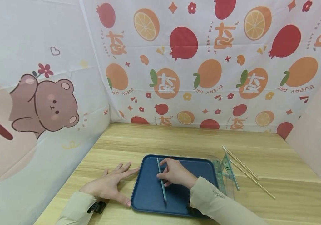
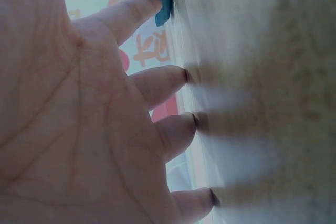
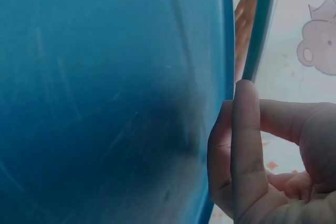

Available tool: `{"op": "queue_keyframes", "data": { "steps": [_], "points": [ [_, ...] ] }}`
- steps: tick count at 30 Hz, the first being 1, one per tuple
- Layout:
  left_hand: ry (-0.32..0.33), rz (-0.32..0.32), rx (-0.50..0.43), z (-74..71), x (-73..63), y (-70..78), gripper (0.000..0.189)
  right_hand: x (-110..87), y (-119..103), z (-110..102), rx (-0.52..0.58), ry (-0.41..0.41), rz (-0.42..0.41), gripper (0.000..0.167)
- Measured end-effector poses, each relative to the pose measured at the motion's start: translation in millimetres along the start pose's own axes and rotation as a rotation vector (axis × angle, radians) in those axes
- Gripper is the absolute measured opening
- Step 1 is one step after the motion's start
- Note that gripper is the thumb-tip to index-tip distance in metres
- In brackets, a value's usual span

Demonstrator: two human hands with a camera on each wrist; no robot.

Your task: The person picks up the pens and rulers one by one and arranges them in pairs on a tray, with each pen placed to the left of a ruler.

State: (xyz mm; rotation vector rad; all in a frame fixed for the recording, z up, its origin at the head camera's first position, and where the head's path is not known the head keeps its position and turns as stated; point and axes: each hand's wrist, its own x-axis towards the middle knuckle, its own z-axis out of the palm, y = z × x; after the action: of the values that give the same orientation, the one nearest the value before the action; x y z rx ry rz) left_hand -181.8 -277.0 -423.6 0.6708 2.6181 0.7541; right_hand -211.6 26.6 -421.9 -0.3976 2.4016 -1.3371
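My right hand (image 1: 174,172) pinches a green pencil (image 1: 163,190) between thumb and fingers, close over the left half of a blue tray (image 1: 149,200). The pencil slants nearly front to back, its whitish end pointing away. In the right wrist view one blunt end of the pencil (image 3: 260,30) sticks out past the fingertips (image 3: 245,90). My left hand (image 1: 108,186) rests on the table left of the tray, fingers spread, with the thumb and index fingertip at the tray's edge. The left wrist view shows its bare palm and fingertips (image 2: 176,135) on the tabletop.
Right of the tray lie clear green-tinted rulers (image 1: 219,176) with another green pencil (image 1: 230,172) across them. Pale thin wooden sticks (image 1: 251,179) lie beside these. The wooden table (image 1: 188,139) meets a fruit-print cloth (image 1: 205,78) behind and a bear-print cloth (image 1: 53,103) at left.
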Motion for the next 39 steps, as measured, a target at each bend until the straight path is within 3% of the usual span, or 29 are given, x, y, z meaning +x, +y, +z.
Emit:
{"op": "queue_keyframes", "data": {
  "steps": [31,39],
  "points": [
    [0.010,0.002,0.047,2.3,-0.7,-2.0,0.116,14.2,-10.4,26.2,-0.038,0.015,0.005,0.047],
    [0.008,-0.005,0.061,2.6,0.7,0.1,0.116,15.1,-13.7,29.9,-0.093,0.014,-0.008,0.052]
  ]
}}
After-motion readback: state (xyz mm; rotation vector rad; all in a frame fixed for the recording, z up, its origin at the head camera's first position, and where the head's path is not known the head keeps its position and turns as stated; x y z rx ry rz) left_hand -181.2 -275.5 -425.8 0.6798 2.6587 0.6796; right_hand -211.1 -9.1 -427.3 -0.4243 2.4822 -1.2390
